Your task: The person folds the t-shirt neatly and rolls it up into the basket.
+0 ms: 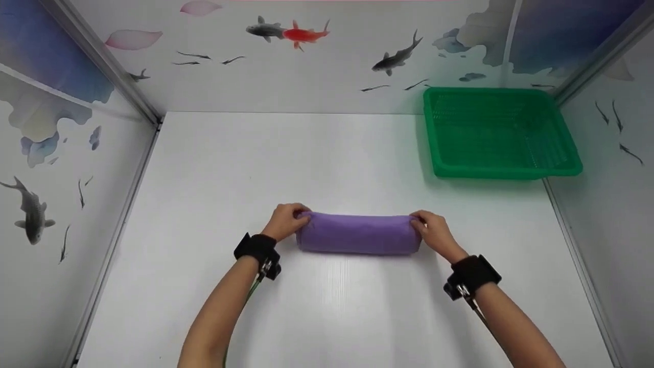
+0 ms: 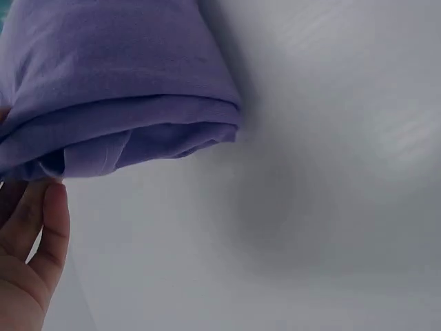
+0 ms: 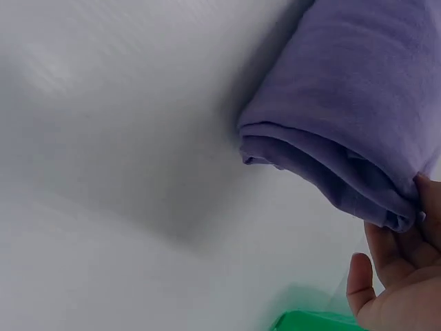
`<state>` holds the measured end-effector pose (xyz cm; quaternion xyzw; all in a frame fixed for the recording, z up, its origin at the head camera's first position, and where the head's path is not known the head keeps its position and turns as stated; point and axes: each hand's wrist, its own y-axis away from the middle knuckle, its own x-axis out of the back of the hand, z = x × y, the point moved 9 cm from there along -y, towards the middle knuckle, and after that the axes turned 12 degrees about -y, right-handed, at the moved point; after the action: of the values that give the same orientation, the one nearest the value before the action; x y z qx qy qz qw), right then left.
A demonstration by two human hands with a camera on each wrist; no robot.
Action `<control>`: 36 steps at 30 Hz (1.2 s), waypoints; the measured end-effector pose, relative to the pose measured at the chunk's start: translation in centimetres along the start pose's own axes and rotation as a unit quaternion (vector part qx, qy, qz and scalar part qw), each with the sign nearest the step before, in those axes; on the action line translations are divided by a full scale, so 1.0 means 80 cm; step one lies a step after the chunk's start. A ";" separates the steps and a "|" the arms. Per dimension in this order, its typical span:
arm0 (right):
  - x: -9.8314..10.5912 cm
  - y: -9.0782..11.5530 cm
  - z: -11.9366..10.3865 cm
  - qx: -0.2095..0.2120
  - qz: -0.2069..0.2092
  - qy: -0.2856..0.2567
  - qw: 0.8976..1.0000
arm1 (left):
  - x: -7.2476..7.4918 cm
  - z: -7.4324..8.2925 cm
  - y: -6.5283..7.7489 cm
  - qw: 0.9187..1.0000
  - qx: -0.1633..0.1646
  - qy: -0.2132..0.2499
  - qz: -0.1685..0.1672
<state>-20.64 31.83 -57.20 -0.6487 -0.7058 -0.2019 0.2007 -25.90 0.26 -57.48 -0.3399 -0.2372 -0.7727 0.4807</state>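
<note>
A folded purple cloth (image 1: 363,235), rolled into a long bundle, lies crosswise on the white table. At its left end my left hand (image 1: 287,221) pinches the upper corner. My right hand (image 1: 434,232) pinches the opposite upper corner. The left wrist view shows layered fabric edges at the end of the purple cloth (image 2: 124,76), with fingers (image 2: 55,221) at its far corner. In the right wrist view, the other end of the purple cloth (image 3: 344,117) shows stacked folds, and the right hand (image 3: 406,276) holds its corner.
A green plastic basket (image 1: 506,171) stands at the table's back right corner, beyond the right hand. White panels (image 1: 337,76) printed with fish and petals enclose the back and both sides of the white table (image 1: 286,158).
</note>
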 end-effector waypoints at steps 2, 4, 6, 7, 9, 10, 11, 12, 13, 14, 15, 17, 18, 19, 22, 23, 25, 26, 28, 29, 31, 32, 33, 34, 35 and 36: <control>-0.001 -0.018 0.008 -0.027 0.011 -0.010 1.000 | 0.001 -0.007 -0.012 0.999 0.031 -0.003 0.026; -0.004 -0.032 0.017 -0.053 0.018 -0.016 0.998 | -0.003 -0.012 -0.020 0.998 0.054 -0.016 0.039; -0.009 -0.040 0.026 -0.074 0.021 -0.019 0.997 | -0.012 -0.017 -0.024 0.996 0.073 -0.028 0.036; -0.011 -0.043 0.030 -0.084 0.019 -0.018 0.996 | -0.017 -0.019 -0.025 0.996 0.082 -0.033 0.031; -0.016 -0.045 0.037 -0.101 0.014 -0.012 0.995 | -0.028 -0.023 -0.025 0.995 0.096 -0.036 0.021; -0.018 -0.045 0.042 -0.111 0.010 -0.010 0.994 | -0.032 -0.025 -0.024 0.994 0.102 -0.037 0.017; -0.020 -0.045 0.046 -0.120 0.005 -0.006 0.993 | -0.036 -0.027 -0.023 0.994 0.107 -0.036 0.017; -0.022 -0.044 0.049 -0.128 0.001 -0.003 0.992 | -0.040 -0.029 -0.023 0.993 0.110 -0.035 0.016; -0.024 -0.044 0.052 -0.134 -0.003 0.000 0.991 | -0.042 -0.030 -0.022 0.993 0.112 -0.036 0.019; -0.025 -0.043 0.054 -0.137 -0.005 0.003 0.991 | -0.044 -0.031 -0.021 0.993 0.112 -0.037 0.024; -0.026 -0.043 0.055 -0.139 -0.007 0.002 0.990 | -0.045 -0.031 -0.021 0.992 0.112 -0.040 0.030; -0.026 -0.043 0.055 -0.136 -0.006 -0.003 0.991 | -0.045 -0.032 -0.019 0.992 0.112 -0.043 0.043; -0.026 -0.042 0.054 -0.131 -0.005 -0.005 0.991 | -0.044 -0.033 -0.017 0.991 0.112 -0.045 0.051; -0.026 -0.042 0.052 -0.123 -0.003 -0.006 0.992 | -0.043 -0.033 -0.016 0.991 0.113 -0.045 0.059; -0.025 -0.036 0.045 -0.104 0.014 -0.011 0.994 | -0.041 -0.036 -0.008 0.988 0.125 -0.035 0.080; -0.024 -0.032 0.044 -0.103 0.024 -0.013 0.994 | -0.041 -0.036 -0.004 0.987 0.132 -0.029 0.085; -0.022 -0.023 0.044 -0.112 0.048 -0.016 0.992 | -0.043 -0.038 0.005 0.984 0.152 -0.013 0.093; -0.022 -0.018 0.046 -0.125 0.062 -0.019 0.990 | -0.045 -0.040 0.010 0.982 0.164 -0.007 0.096; -0.022 -0.006 0.053 -0.162 0.084 -0.026 0.983 | -0.051 -0.042 0.019 0.976 0.194 0.004 0.096; -0.023 -0.001 0.057 -0.183 0.090 -0.026 0.979 | -0.054 -0.043 0.023 0.973 0.212 0.009 0.093; -0.026 0.008 0.064 -0.220 0.094 -0.019 0.971 | -0.060 -0.045 0.028 0.966 0.243 0.012 0.085; -0.029 0.011 0.067 -0.238 0.092 -0.018 0.967 | -0.062 -0.045 0.030 0.963 0.256 0.007 0.079; -0.031 0.013 0.070 -0.254 0.089 -0.017 0.963 | -0.064 -0.045 0.030 0.961 0.268 0.005 0.074; -0.032 0.014 0.072 -0.268 0.086 -0.020 0.959 | -0.066 -0.045 0.030 0.958 0.278 0.001 0.070; -0.034 0.014 0.074 -0.280 0.083 -0.024 0.956 | -0.066 -0.044 0.029 0.956 0.287 -0.002 0.068; -0.036 0.013 0.075 -0.291 0.079 -0.031 0.953 | -0.066 -0.044 0.027 0.953 0.295 -0.007 0.067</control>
<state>-19.47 32.78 -63.73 -0.7388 -0.5683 -0.3621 -0.0034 -23.36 -0.06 -63.66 -0.2036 -0.4344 -0.6324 0.6082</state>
